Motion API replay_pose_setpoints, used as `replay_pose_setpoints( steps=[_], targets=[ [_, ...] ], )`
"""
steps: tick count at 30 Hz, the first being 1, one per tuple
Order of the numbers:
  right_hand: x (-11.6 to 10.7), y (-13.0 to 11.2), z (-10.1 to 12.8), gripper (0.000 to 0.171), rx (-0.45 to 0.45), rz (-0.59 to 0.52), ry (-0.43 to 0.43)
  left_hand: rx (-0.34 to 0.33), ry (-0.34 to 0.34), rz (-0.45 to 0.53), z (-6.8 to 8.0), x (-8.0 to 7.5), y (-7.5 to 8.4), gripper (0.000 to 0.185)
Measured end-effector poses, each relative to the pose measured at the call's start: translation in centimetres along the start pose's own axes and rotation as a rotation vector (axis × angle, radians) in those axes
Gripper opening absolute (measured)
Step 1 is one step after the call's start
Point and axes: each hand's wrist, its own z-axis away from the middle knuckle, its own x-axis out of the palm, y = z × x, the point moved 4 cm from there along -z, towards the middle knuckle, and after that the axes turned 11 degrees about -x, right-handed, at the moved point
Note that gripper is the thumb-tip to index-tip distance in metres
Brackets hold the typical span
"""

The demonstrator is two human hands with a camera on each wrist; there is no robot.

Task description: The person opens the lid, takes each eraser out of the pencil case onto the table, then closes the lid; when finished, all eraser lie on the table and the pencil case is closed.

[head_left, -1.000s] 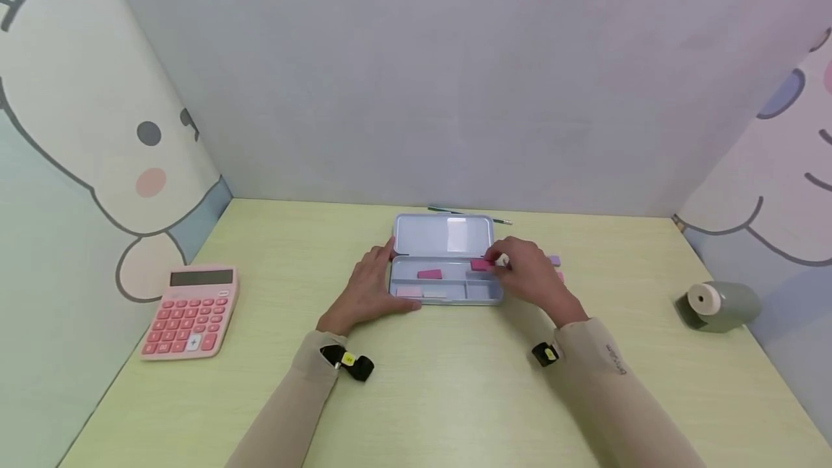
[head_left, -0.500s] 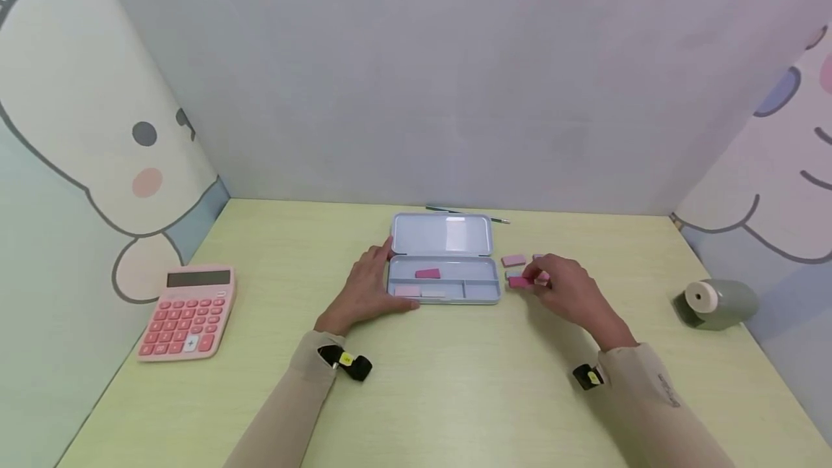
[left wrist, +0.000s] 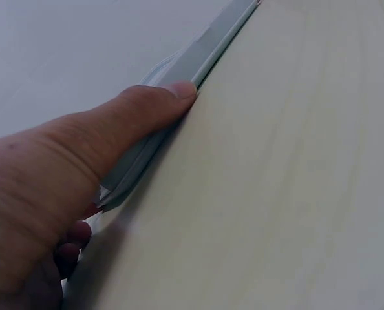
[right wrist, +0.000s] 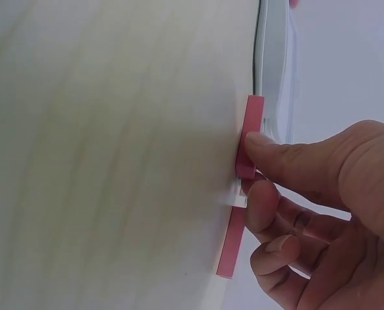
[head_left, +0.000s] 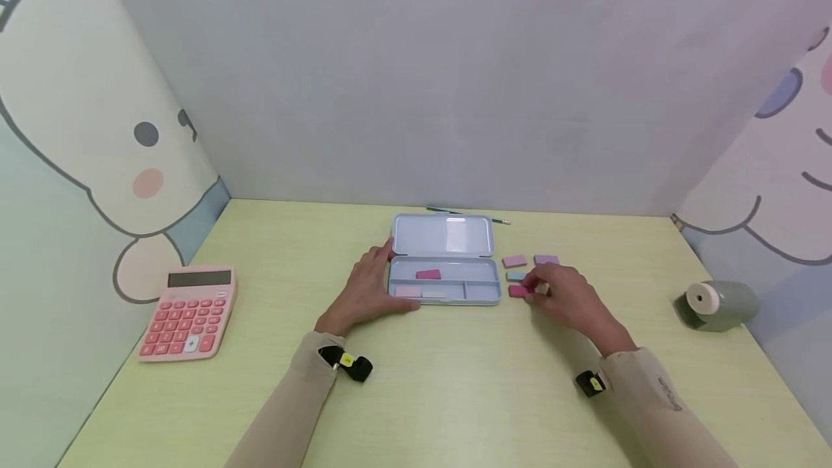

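Observation:
A pale blue pencil case lies with its lid raised at the table's middle. My left hand grips its left end, thumb against the front wall. Right of the case, my right hand pinches a dark pink rectangular block between thumb and fingers, close over the table. Behind that block are a blue block, a light pink block and a purple block. Another pink block shows beside the fingers in the right wrist view. Inside the case lie a magenta block and paler blocks.
A pink calculator rests at the table's left. Toward the right edge stands a grey-green cylindrical device with a white end, perhaps a pencil sharpener. A thin dark pencil lies behind the raised lid. A pale wall panel closes off the back.
My right hand has carried the dark pink block from over the case's right part to the table on the right, then slightly toward me, uncovering the other blocks. My left hand stays put.

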Motion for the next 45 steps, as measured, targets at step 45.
replay_pose_setpoints(
  steps=[45],
  targets=[
    [3.1, -10.4, -11.2, 0.02, -0.269, -0.022, -0.176, -0.018, 0.002, 0.014, 0.1, 0.0, 0.2, 0.136]
  ],
)
